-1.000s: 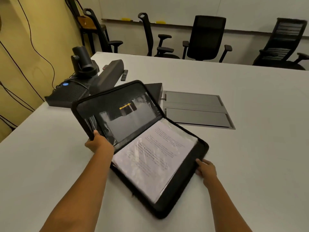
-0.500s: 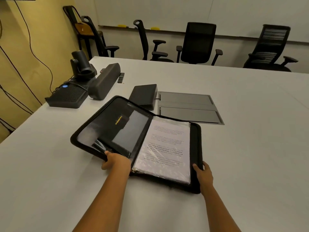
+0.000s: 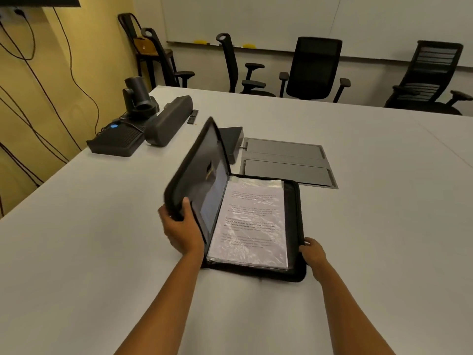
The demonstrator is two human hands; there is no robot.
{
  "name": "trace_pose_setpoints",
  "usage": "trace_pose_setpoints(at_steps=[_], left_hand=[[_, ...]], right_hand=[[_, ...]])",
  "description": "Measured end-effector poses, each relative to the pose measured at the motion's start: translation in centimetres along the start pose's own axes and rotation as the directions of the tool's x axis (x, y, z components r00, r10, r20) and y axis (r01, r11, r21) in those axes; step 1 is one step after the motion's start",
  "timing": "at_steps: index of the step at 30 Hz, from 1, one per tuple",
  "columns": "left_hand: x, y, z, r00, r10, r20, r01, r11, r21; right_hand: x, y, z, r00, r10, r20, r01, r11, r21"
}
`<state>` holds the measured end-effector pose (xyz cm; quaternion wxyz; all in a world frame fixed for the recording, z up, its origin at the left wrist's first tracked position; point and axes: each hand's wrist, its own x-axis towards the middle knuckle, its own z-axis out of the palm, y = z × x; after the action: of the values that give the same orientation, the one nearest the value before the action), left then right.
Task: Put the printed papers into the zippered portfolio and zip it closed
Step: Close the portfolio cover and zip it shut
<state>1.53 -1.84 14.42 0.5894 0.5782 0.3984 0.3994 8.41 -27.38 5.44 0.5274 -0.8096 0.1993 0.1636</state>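
Within the last second the cover [image 3: 202,170] of the portfolio [image 3: 297,213] had been swung up from nearly flat to almost upright, just left of centre frame. The closing fold was judged to be under way, with the zipping not yet started. The cover's near edge was gripped by the left hand [image 3: 180,226], thumb on the inner face and fingers curled behind. The lower right corner of the base was held by the right hand [image 3: 312,253]; whether it was pinched or merely pressed could not be told for certain. The papers [image 3: 252,224] lay inside the base, on the table [image 3: 371,239].

One portfolio, one stack of papers and two hands were counted. Five chairs [image 3: 314,67] were counted across the top of the frame.
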Motion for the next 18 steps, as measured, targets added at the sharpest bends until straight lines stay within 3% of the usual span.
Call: trace_pose_setpoints(at_steps=[10, 18], left_hand=[[-5.9, -0.6, 1.1, 0.956, 0.236, 0.174, -0.273, 0.933, 0.233], [-9.4, -1.4, 1.7, 0.85, 0.32, 0.419, -0.45, 0.855, 0.259]], right_hand=[[-1.8, 1.8, -2.2, 0.985, 0.005, 0.171, -0.005, 1.0, 0.002], [-4.8, -3.2, -3.9, 0.952, -0.236, 0.195, 0.193, 0.957, 0.215]])
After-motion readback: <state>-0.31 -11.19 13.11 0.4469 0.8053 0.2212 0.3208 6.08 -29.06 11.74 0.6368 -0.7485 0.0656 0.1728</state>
